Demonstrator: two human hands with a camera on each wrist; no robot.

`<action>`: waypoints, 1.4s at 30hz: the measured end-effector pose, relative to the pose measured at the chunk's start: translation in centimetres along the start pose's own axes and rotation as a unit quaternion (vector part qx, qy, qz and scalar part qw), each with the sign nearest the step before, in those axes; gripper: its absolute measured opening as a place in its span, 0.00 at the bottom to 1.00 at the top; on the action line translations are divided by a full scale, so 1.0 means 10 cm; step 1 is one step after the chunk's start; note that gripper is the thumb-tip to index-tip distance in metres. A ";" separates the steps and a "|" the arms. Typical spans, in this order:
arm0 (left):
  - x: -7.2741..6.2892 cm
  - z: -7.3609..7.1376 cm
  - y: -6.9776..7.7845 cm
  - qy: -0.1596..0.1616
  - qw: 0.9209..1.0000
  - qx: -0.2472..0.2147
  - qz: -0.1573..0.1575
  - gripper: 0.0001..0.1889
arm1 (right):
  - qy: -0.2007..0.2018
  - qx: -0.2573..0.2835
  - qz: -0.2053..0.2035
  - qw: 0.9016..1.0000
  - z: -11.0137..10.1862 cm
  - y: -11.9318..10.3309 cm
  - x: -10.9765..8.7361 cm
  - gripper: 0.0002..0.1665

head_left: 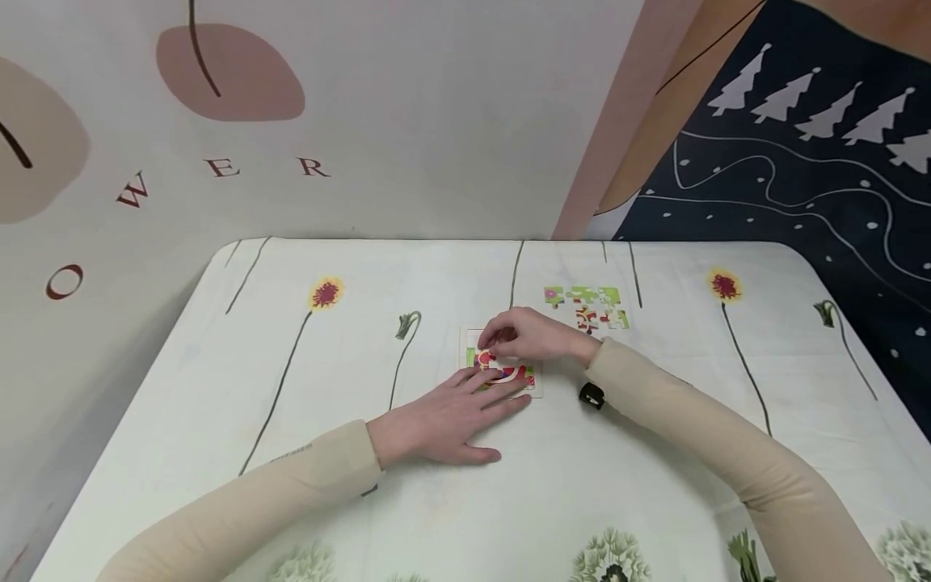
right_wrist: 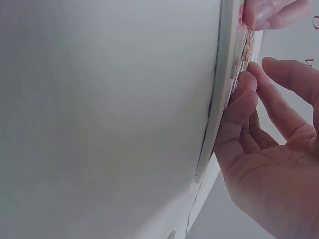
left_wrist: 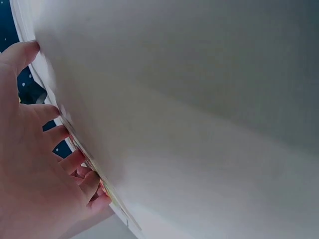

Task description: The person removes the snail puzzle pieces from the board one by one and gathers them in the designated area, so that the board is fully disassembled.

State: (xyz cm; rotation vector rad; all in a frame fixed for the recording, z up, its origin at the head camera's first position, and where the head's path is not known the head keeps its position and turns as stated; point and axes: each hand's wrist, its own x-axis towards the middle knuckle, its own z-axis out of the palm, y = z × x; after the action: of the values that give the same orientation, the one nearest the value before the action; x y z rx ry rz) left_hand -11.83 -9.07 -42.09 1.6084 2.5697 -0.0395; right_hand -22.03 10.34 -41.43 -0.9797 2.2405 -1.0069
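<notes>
A small jigsaw puzzle board (head_left: 537,394) with a pale frame and colourful pieces lies on the table. My left hand (head_left: 461,416) rests palm down at its near side, fingers spread straight over the lower pieces (head_left: 520,373). Above the upper part of the board is my right hand (head_left: 534,333), its fingers bent down to the surface. In the right wrist view the right hand's (right_wrist: 271,149) fingertips touch the puzzle, with the thumb apart and no piece visible between. The hands hide much of the picture. In the left wrist view, the left hand (left_wrist: 45,164) lies along the board's edge.
Several loose puzzle pieces (head_left: 609,297) lie in a group beyond the right hand. A white flower-printed cloth (head_left: 254,388) covers the table. Behind stands a printed backdrop (head_left: 436,121), with a dark tree-patterned cloth (head_left: 793,178) at right. A black device (head_left: 591,394) sits at the right wrist.
</notes>
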 end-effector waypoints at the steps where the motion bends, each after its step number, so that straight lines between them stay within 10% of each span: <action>1: 0.00 0.00 0.00 -0.001 1.000 0.001 -0.001 0.40 | -0.001 0.006 0.000 1.000 0.00 0.00 0.00 0.10; 42: 0.01 -0.01 0.02 -0.009 1.000 -0.009 -0.005 0.40 | 0.034 0.083 0.010 0.996 -0.03 0.02 -0.02 0.07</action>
State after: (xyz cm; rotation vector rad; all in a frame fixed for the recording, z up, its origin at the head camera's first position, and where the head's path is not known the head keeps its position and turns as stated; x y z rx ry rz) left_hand -11.69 -8.90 -41.95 1.5819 2.5568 -0.0310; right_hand -22.17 10.71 -41.44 -0.8613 2.1752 -1.2134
